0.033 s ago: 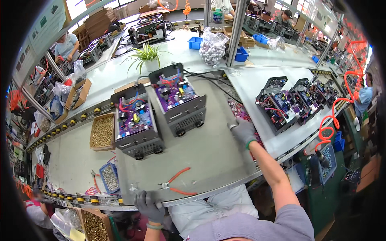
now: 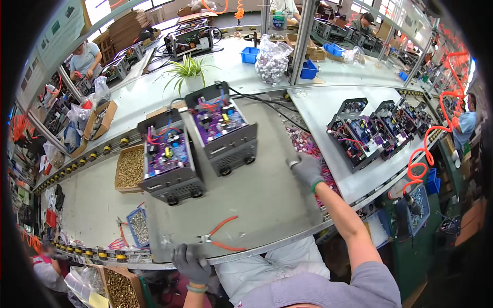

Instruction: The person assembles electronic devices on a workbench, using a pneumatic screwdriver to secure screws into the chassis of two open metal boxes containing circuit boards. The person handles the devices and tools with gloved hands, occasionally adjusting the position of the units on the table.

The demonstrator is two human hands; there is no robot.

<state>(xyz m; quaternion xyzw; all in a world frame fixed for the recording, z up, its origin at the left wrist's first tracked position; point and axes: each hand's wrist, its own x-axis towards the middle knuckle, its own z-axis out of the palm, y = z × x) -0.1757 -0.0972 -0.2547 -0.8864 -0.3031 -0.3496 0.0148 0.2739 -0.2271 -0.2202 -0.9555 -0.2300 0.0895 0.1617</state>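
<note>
A grey board [image 2: 267, 203] lies in front of me on the conveyor. My right hand [image 2: 308, 170], in a grey glove, is closed at its right edge. My left hand [image 2: 191, 264], gloved too, has its fingers curled over the front edge. Between my hands and nearer the left one lies a pair of orange-handled pliers [image 2: 207, 238], jaws to the left and handles spread. Two open electronic units with purple circuit boards, a left unit [image 2: 172, 182] and a right unit [image 2: 232, 143], stand toward the board's far left. Neither hand touches them.
Red and white wire pieces [image 2: 323, 177] lie right of the board. Beyond are more open units [image 2: 354, 134]. Left stand a carton of brass-coloured parts [image 2: 129, 169] and a blue tray [image 2: 138, 226] of small metal parts. A coiled orange hose [image 2: 417, 167] hangs right.
The grey board has shifted slightly left, with both units and the pliers on it. My right hand has moved left along with it; my left hand has hardly moved.
</note>
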